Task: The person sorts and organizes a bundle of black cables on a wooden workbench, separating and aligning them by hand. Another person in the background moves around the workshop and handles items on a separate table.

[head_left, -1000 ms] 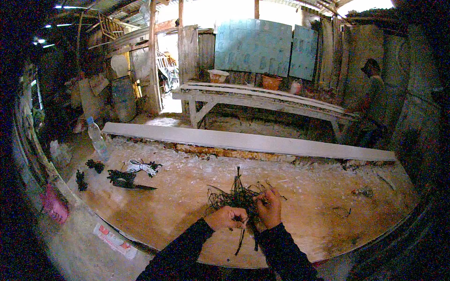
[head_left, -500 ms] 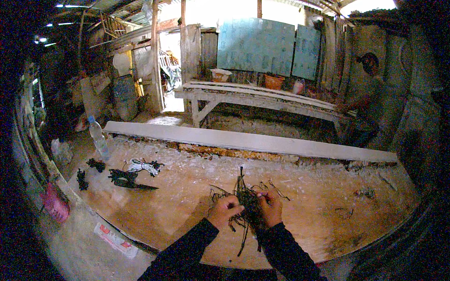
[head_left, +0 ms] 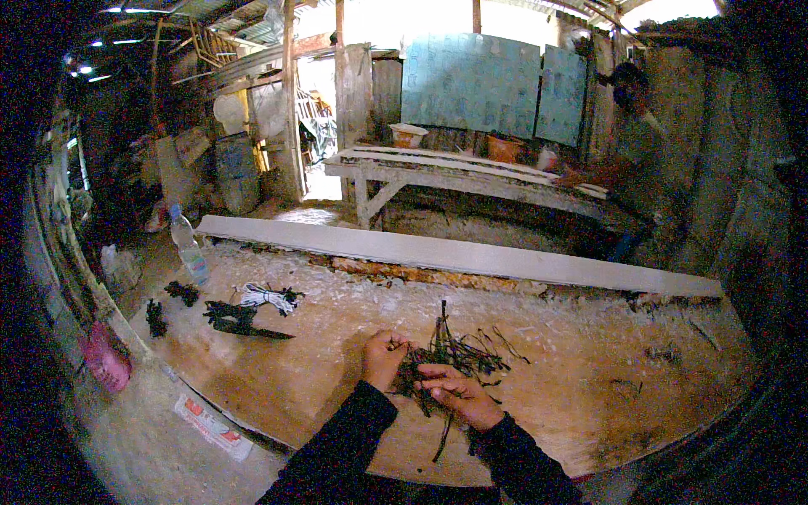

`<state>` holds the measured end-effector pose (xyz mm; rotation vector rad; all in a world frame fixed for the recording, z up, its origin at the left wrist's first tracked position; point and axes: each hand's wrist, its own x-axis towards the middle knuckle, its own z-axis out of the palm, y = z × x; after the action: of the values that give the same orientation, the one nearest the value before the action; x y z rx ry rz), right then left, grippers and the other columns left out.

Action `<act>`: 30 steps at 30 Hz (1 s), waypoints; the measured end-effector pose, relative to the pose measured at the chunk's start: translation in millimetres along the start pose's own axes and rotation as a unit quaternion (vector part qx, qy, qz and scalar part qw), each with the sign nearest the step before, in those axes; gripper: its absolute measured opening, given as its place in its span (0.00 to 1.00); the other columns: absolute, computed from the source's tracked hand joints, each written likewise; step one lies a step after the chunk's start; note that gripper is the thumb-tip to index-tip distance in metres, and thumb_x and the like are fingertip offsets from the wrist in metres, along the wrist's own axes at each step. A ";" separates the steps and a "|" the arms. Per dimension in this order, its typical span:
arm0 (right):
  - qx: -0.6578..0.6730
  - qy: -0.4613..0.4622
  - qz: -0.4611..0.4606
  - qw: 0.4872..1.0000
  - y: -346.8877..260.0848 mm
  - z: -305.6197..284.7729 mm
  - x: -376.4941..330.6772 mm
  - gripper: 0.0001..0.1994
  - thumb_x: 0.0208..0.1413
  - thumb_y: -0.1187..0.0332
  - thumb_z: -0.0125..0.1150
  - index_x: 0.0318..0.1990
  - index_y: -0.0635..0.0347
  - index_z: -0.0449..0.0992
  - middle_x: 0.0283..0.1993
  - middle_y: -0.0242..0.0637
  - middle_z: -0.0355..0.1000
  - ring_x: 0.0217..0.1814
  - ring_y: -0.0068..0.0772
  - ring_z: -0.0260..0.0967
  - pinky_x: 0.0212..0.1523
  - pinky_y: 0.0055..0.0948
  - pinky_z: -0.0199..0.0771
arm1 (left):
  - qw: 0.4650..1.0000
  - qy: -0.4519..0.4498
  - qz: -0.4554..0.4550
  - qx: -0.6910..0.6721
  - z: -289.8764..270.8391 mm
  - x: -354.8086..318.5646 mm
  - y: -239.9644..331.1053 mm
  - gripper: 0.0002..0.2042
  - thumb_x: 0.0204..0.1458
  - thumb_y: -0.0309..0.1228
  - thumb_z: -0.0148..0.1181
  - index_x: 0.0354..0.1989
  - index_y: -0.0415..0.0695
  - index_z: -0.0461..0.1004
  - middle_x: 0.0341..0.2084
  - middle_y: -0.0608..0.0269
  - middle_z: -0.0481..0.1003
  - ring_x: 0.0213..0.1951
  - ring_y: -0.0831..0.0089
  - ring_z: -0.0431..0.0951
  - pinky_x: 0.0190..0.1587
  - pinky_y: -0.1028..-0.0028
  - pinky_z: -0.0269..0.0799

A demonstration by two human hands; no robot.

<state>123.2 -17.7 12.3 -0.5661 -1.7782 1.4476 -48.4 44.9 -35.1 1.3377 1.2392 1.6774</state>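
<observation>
A loose tangle of dark, thin cord-like strands [head_left: 459, 352] lies on the wooden tabletop [head_left: 320, 412], loose ends fanning out in several directions. At its left side, my left hand [head_left: 385, 360] is closed with thumb and fingers pinched on some strands. From the right, my right hand [head_left: 459, 394] reaches across the front of the tangle, its bent fingers gripping the strands; the fingertips are partly hidden among them. Further left on the table lie a black cord bundle [head_left: 227, 313], a dark pointed blade [head_left: 269, 333] and a white cord bundle [head_left: 263, 296].
Two small black bundles [head_left: 181, 293] and a clear bottle [head_left: 188, 246] are at the table's left. A pale board [head_left: 454, 252] runs along the far edge. Beyond, a bench [head_left: 454, 168] holds tubs, with a person [head_left: 631, 143] beside it. A pink object [head_left: 107, 358] sits at left.
My right hand has moved down and left across the tangle; my left hand has shifted slightly up and left. More strands spread to the right. The person beyond has reached over the bench.
</observation>
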 end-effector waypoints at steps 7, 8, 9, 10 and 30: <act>0.024 0.087 0.021 0.996 9.1 -13.7 -3.8 0.06 0.42 0.75 0.57 0.30 0.62 0.72 0.38 0.38 0.67 0.41 0.31 0.64 0.45 0.29 0.60 | 0.996 -0.079 0.013 0.041 3.8 -6.1 7.5 0.02 0.39 0.21 0.55 0.20 0.39 0.68 0.20 0.64 0.72 0.25 0.77 0.71 0.31 0.79 0.66; -0.005 0.115 0.047 0.992 9.1 -16.0 -4.3 0.06 0.40 0.75 0.58 0.29 0.62 0.72 0.34 0.37 0.68 0.39 0.30 0.65 0.44 0.28 0.61 | 0.995 -0.100 0.011 0.026 3.6 -8.0 8.5 0.02 0.39 0.22 0.55 0.20 0.39 0.68 0.20 0.65 0.72 0.25 0.77 0.70 0.30 0.79 0.66; 0.023 0.129 0.032 0.991 8.9 -17.2 -3.9 0.05 0.39 0.75 0.59 0.27 0.61 0.71 0.32 0.36 0.69 0.38 0.29 0.65 0.43 0.27 0.61 | 0.993 -0.121 0.010 0.010 3.9 -9.0 9.7 0.03 0.39 0.22 0.56 0.20 0.39 0.68 0.20 0.65 0.71 0.24 0.78 0.70 0.30 0.79 0.66; 0.039 0.152 0.029 0.987 8.3 -18.8 -3.7 0.05 0.38 0.76 0.59 0.26 0.61 0.71 0.29 0.35 0.69 0.37 0.28 0.65 0.42 0.26 0.62 | 0.990 -0.138 0.004 0.015 5.2 -10.1 11.4 0.03 0.39 0.23 0.57 0.20 0.40 0.68 0.19 0.66 0.71 0.24 0.79 0.69 0.29 0.79 0.65; -0.199 0.388 -0.113 0.893 17.7 -29.8 10.2 0.06 0.41 0.82 0.50 0.26 0.61 0.63 0.25 0.32 0.64 0.29 0.23 0.61 0.35 0.20 0.62 | 0.888 -0.451 0.068 -0.055 16.3 -33.7 36.6 0.09 0.40 0.33 0.59 0.19 0.42 0.66 0.20 0.69 0.66 0.26 0.79 0.65 0.31 0.81 0.60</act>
<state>138.1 12.9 0.2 -0.9501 -1.4018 0.5459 -21.4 6.5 -11.9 1.8398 0.4946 0.9408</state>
